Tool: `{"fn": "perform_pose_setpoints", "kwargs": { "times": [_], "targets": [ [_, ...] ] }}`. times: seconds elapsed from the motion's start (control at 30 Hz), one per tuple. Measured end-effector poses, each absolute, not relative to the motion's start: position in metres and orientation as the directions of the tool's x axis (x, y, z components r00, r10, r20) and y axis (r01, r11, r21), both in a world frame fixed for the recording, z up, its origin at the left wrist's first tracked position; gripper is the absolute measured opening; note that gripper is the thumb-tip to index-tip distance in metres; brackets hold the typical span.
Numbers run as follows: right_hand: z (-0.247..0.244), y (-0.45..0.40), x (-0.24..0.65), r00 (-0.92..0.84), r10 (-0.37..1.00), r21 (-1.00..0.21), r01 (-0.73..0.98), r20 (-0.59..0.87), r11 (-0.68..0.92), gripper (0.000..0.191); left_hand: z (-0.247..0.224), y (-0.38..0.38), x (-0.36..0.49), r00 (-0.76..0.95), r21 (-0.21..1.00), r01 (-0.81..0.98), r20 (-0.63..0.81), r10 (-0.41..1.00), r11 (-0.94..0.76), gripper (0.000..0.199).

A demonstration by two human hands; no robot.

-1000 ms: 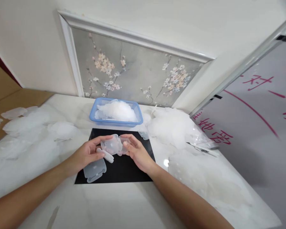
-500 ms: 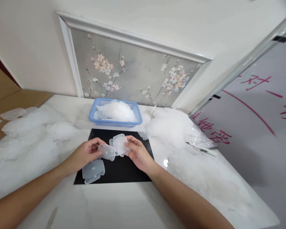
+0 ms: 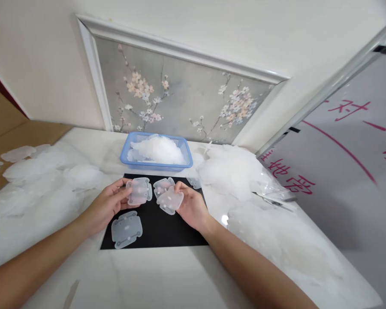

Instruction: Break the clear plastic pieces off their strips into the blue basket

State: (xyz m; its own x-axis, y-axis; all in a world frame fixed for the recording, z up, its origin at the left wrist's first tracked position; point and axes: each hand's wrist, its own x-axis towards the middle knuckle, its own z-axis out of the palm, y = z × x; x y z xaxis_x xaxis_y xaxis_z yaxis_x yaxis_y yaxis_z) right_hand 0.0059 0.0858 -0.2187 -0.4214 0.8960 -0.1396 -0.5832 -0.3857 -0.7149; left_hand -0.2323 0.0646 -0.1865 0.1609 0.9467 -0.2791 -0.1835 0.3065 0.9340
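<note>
My left hand (image 3: 111, 201) pinches a thin translucent plastic piece (image 3: 139, 191), roughly square with notched, rounded corners, above the black mat (image 3: 167, 231). In my right hand (image 3: 193, 206) are similar translucent pieces (image 3: 170, 200), two of them overlapping at an angle, held at their right edge. A gap of dark mat shows between the two hands. Another such piece (image 3: 126, 230) lies flat at the mat's left front corner. One more piece (image 3: 194, 182) lies partly on the mat's far right corner, behind my right hand.
Behind the mat stands a blue basket (image 3: 124, 153) heaped with whitish pieces. Large translucent heaps spread over the table on the left (image 3: 35, 201) and right (image 3: 231, 171). A clear plastic bag (image 3: 273, 189) lies by the right heap. A whiteboard (image 3: 341, 171) borders the right side.
My hands have drawn apart, and the pieces that overlapped between them are separated. The left piece has turned to show its full face; the right-hand pieces have fanned out.
</note>
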Motion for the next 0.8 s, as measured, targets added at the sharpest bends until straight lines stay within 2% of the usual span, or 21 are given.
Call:
{"fn": "perform_pose_setpoints", "kwargs": {
  "times": [0.1, 0.3, 0.43, 0.57, 0.8],
  "targets": [
    [-0.217, 0.086, 0.007, -0.388, 0.907, -0.724, -0.578, -0.161, -0.376, 0.025, -0.184, 0.061, -0.23, 0.192, 0.913, -0.223, -0.301, 0.934, 0.34, 0.033],
    [-0.227, 0.085, 0.005, -0.22, 0.971, -0.871, -0.453, -0.096, -0.189, 0.046, -0.184, 0.059, -0.227, 0.228, 0.874, -0.285, -0.338, 0.913, 0.394, 0.03],
    [-0.235, 0.086, 0.005, -0.133, 0.99, -0.944, -0.32, -0.039, -0.08, 0.046, -0.184, 0.059, -0.228, 0.261, 0.862, -0.31, -0.329, 0.908, 0.401, 0.029],
    [-0.233, 0.087, 0.006, -0.13, 0.987, -0.95, -0.287, -0.093, -0.127, 0.049, -0.184, 0.059, -0.23, 0.265, 0.859, -0.307, -0.336, 0.904, 0.409, 0.032],
    [-0.226, 0.086, 0.007, -0.179, 0.966, -0.871, -0.425, -0.186, -0.246, 0.054, -0.188, 0.06, -0.231, 0.254, 0.866, -0.305, -0.328, 0.91, 0.397, 0.032]
  ]
}}
